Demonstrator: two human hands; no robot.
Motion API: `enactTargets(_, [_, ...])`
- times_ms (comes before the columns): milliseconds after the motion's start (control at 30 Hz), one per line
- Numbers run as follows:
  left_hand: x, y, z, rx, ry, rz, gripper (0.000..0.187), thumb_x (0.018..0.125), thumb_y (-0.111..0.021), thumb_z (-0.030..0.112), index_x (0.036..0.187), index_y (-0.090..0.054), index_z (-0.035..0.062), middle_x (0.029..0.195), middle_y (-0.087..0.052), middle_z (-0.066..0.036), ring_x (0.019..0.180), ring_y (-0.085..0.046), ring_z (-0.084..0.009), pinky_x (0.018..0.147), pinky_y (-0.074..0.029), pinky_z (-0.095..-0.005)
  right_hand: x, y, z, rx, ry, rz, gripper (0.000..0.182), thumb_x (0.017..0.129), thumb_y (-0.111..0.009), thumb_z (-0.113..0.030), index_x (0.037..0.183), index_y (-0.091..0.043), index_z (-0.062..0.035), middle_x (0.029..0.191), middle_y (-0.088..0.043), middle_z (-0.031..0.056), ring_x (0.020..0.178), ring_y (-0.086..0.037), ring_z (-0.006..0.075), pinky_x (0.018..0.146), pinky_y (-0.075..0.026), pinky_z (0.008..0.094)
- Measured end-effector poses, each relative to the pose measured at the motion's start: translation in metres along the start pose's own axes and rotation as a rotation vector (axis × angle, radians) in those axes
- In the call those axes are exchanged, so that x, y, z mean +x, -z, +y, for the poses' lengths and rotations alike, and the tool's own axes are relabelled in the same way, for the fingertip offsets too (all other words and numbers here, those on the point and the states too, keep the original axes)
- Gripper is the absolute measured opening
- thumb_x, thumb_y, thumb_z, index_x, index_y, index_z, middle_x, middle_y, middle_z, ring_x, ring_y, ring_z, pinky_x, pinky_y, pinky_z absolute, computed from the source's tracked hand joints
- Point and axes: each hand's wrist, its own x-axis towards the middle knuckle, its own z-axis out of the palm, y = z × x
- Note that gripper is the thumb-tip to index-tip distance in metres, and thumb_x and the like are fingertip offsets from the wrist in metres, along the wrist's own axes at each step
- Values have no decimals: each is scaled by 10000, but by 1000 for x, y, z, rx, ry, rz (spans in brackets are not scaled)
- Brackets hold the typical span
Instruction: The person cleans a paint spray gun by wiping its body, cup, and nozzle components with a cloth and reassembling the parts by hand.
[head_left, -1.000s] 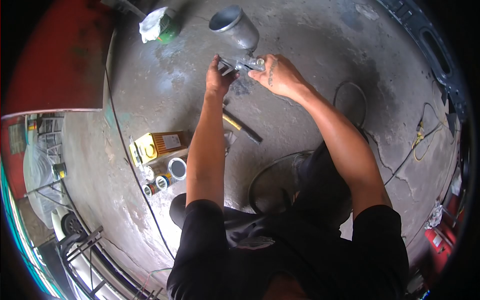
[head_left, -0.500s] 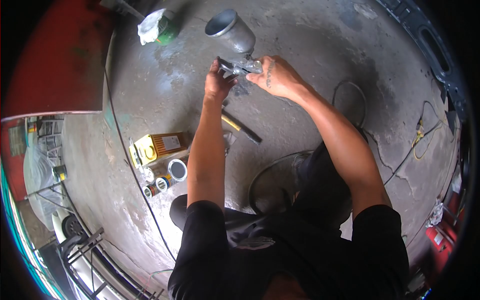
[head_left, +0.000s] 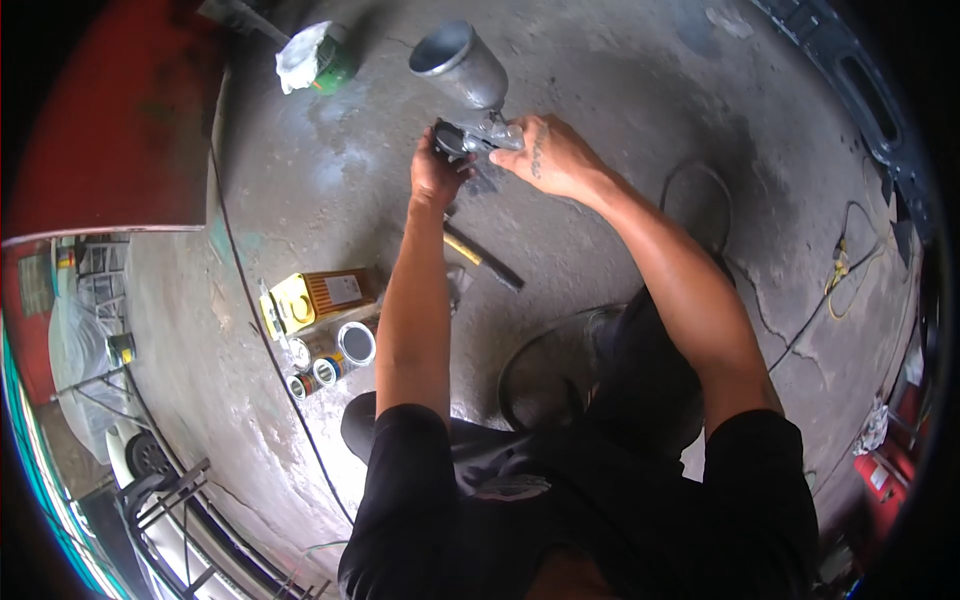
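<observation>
We grasp the spray gun (head_left: 497,132) in our right hand (head_left: 555,155), in front of us, its cup (head_left: 475,82) attached. Our left hand (head_left: 436,172) holds a dark round part (head_left: 450,138) beside it; we cannot tell whether they touch.

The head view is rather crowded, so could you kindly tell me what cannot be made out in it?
In the head view:
- Handle of the spray gun: hidden by the right grip.
- Contents of the green pot: hidden by its white cover.
- Label on the yellow tin: print too small.
- White car: cut off by the bottom edge.
</observation>
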Motion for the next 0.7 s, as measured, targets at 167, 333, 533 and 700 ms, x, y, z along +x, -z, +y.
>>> enactTargets(167, [-2, -1, 1, 44, -52, 53, 547, 1078, -442, 509, 1543, -456, 222, 1370, -581, -84, 937, -640, -326, 741, -524, -473, 0, -5, 0, 17, 15, -22, 409, 974, -707, -348, 1220, -703, -21, 1039, -756, 225, 1011, -731, 389, 920, -559, 463])
enactTargets(333, [-7, 11, 6, 50, -116, -1, 629, 1054, -466, 436, 1635, -360, 218, 1405, -564, -71, 965, -646, -332, 729, -545, -445, -3, -17, 9, 47, 145, -49, 329, 990, -692, -286, 1258, -689, -96, 1082, -740, 207, 1017, -705, 419, 896, -547, 490])
enactTargets(533, [-29, 17, 6, 8, -192, -1, 643, 1036, -477, 434, 1633, -380, 215, 1416, -597, -59, 992, -660, -298, 734, -547, -406, -9, -33, 14, 77, 380, 73, 414, 957, -738, -183, 1334, -643, -41, 1166, -728, 188, 1034, -717, 357, 896, -556, 436])
enactTargets(700, [-31, 29, -2, -45, -204, -35, 612, 1028, -519, 492, 1573, -459, 219, 1355, -633, -65, 986, -661, -275, 742, -537, -400, -10, -40, 12, 18, 311, 32, 478, 967, -742, -249, 1388, -626, -53, 1231, -720, 199, 1141, -705, 373, 957, -552, 434])
